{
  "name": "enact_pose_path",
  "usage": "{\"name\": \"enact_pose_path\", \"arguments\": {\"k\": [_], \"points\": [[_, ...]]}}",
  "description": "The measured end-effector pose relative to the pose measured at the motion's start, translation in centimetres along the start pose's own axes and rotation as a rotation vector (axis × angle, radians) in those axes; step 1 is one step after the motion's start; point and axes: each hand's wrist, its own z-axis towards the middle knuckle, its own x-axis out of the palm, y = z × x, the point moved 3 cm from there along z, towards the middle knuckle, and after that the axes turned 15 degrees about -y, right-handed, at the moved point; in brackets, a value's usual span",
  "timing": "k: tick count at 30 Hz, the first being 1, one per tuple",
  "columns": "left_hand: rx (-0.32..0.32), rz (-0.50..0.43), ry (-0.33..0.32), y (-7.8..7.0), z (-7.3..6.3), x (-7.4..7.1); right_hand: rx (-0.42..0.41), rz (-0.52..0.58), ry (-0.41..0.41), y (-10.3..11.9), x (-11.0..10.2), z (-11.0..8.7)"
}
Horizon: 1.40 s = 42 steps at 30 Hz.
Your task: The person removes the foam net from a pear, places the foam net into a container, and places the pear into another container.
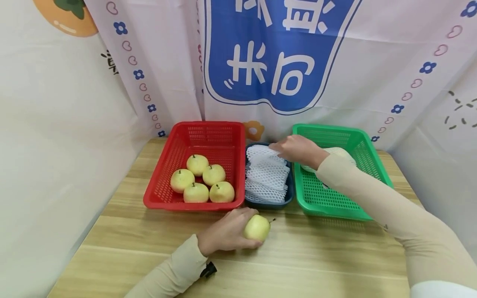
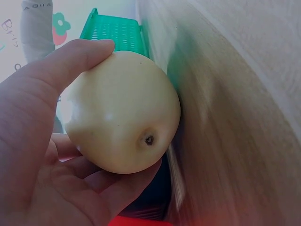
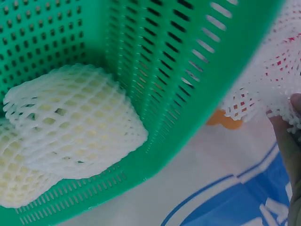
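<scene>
My left hand [image 1: 225, 234] grips a pale yellow pear [image 1: 258, 228] low over the front of the table, its stem pointing right. In the left wrist view, the thumb lies along one side of the pear [image 2: 122, 108] and the fingers curl under the other, with the dark blossom end facing the camera. My right hand [image 1: 298, 149] is at the back of a dark blue tray [image 1: 266, 205] of white foam net sleeves [image 1: 266, 176]. Its thumb and finger pinch the edge of one foam net sleeve [image 3: 263, 89], seen in the right wrist view.
Left of the tray, a red basket [image 1: 197, 206] holds several bare pears [image 1: 196, 193]. On the right stands a green basket [image 1: 335, 213], with net-wrapped pears [image 3: 77, 125] inside; the right forearm crosses over it. A printed cloth [image 1: 167, 66] hangs behind the wooden table [image 1: 316, 256].
</scene>
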Motion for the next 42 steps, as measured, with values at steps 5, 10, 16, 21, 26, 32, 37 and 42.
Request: {"name": "enact_pose_path", "arguments": {"k": [5,10,16,21,26,32,37,42], "points": [[0.007,0.006,-0.004,0.0,0.1,0.0,-0.076,-0.007,0.178,1.2,1.7,0.4],[0.021,0.009,-0.010,-0.1,0.0,-0.2,0.029,0.186,0.431,2.4,2.7,0.3],[0.036,0.005,-0.014,0.0,0.1,-0.2,0.333,0.365,0.666,3.5,3.2,0.1],[0.041,0.000,-0.015,0.1,0.1,-0.1,0.267,0.431,0.717,4.6,3.5,0.8],[0.047,-0.003,-0.016,-0.1,0.1,-0.1,0.263,0.409,0.697,5.4,4.2,1.3],[0.044,-0.008,-0.016,-0.1,0.1,-0.2,0.322,0.330,0.680,6.3,5.7,1.3],[0.039,-0.010,-0.009,-0.1,0.1,0.0,0.346,0.288,0.697,6.2,4.8,0.8],[0.020,-0.005,0.002,0.1,0.2,0.1,0.356,0.286,0.698,5.7,2.6,0.5]]}}
